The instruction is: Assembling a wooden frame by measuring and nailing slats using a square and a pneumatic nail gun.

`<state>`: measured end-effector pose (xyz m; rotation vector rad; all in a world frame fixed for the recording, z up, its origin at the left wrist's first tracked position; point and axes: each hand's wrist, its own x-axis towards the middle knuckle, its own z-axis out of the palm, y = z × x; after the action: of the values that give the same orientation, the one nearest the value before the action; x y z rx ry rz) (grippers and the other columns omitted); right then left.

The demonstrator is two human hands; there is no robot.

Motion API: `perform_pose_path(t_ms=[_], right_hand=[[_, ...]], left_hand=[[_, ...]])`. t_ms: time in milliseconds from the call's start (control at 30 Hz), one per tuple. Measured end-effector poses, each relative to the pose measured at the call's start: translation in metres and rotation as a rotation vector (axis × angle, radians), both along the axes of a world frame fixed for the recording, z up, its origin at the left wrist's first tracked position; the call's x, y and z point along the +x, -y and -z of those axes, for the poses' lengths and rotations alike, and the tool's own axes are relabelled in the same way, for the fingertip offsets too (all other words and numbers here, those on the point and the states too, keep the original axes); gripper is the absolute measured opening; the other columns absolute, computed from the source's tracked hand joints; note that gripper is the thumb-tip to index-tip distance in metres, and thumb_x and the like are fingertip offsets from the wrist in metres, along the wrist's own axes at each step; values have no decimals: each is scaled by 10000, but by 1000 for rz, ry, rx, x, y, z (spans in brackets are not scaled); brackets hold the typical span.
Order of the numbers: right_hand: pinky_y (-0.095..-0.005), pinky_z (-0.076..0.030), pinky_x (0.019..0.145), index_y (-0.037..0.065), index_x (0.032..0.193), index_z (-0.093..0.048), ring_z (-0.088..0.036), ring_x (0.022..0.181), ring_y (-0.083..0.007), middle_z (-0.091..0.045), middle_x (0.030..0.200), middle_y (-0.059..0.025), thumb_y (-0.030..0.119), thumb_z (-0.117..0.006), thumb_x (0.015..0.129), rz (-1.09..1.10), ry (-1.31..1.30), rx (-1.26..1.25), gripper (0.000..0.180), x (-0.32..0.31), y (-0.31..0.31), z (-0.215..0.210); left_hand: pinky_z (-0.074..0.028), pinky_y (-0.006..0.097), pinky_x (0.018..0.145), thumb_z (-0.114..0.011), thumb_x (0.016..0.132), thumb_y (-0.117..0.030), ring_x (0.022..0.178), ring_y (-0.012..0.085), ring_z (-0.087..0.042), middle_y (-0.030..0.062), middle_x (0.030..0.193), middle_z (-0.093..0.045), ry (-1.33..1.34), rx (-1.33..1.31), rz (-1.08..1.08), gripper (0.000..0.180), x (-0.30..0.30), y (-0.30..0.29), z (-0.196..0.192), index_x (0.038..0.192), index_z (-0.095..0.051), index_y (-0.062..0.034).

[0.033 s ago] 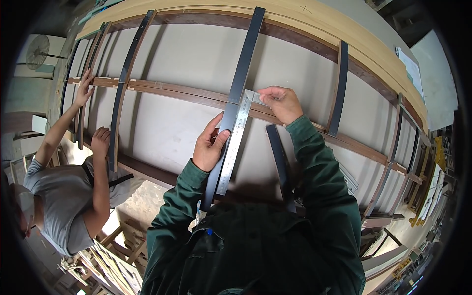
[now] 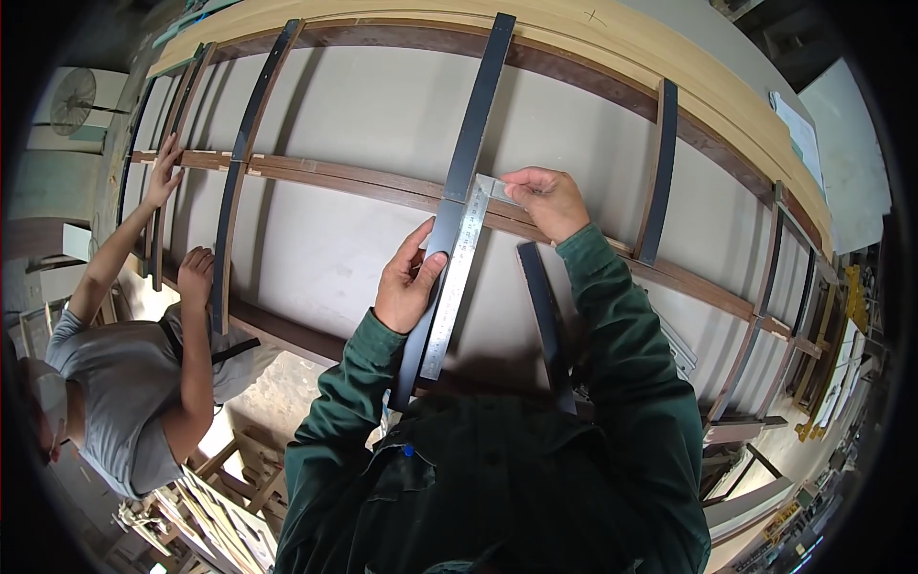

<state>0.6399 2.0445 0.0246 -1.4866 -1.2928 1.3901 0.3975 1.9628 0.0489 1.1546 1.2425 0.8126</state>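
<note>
My left hand [image 2: 407, 285] is closed around a dark slat [image 2: 421, 330], its thumb on top and its fingers along the far side. The slat's upper end meets a long dark crosspiece [image 2: 481, 96] at the wooden middle rail [image 2: 359, 182]. My right hand [image 2: 551, 203] pinches the short arm of a metal try square [image 2: 454, 292]. The square's marked blade lies along the slat's right edge, and its corner is by the middle rail. A loose-looking dark slat [image 2: 544, 311] slants to the right of the blade, its lower end near my jacket.
A large frame with pale panels spans the bench, bordered by a light wood edge [image 2: 612, 29] at the back. A dark crosspiece [image 2: 660, 172] stands to the right. At left, a co-worker in a grey shirt [image 2: 124, 411] rests one hand [image 2: 164, 174] on the frame.
</note>
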Motion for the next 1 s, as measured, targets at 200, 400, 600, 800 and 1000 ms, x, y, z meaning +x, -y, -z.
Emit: perform_pose_path(t_ms=[200, 400, 600, 800, 1000], right_hand=[[-268, -499, 759, -1, 1028, -703, -618, 782, -126, -712, 874, -81, 119, -634, 873, 3, 2, 5, 208, -1, -2, -5], [-269, -501, 756, -2, 1032, -704, -619, 779, -128, -712, 874, -82, 118, -633, 873, 12, 2, -2, 211, -2, -2, -5], [-268, -502, 754, 2, 1027, -707, -622, 778, -133, -712, 866, -86, 121, -636, 868, 22, 16, -8, 212, -2, 0, -5], [-273, -504, 751, 8, 1023, -710, -629, 768, -135, -718, 868, -90, 126, -638, 865, 21, 15, 12, 210, -2, 0, -4], [-255, -498, 757, 11, 1032, -704, -627, 777, -112, -717, 871, -73, 106, -634, 881, 0, 106, 15, 191, -4, 2, -20]], left_hand=[[-457, 223, 750, -596, 959, -169, 781, 68, -558, 25, 868, -634, 49, 9, -23, 515, 1, -1, 0, 1430, -412, -69], [-444, 204, 734, -601, 956, -160, 762, 53, -547, 10, 839, -622, 65, -20, -24, 521, 1, -1, 0, 1433, -409, -74], [-445, 205, 744, -607, 949, -136, 770, 58, -553, 13, 850, -629, 88, -33, -25, 520, -1, 0, 2, 1427, -412, -76], [-445, 208, 768, -601, 951, -126, 802, 62, -559, 24, 883, -639, 123, -54, -23, 515, 2, -2, -3, 1422, -403, -63], [-445, 211, 783, -587, 952, -89, 825, 65, -560, 34, 912, -640, 153, -76, -32, 514, 2, -2, -6, 1422, -384, -46]])
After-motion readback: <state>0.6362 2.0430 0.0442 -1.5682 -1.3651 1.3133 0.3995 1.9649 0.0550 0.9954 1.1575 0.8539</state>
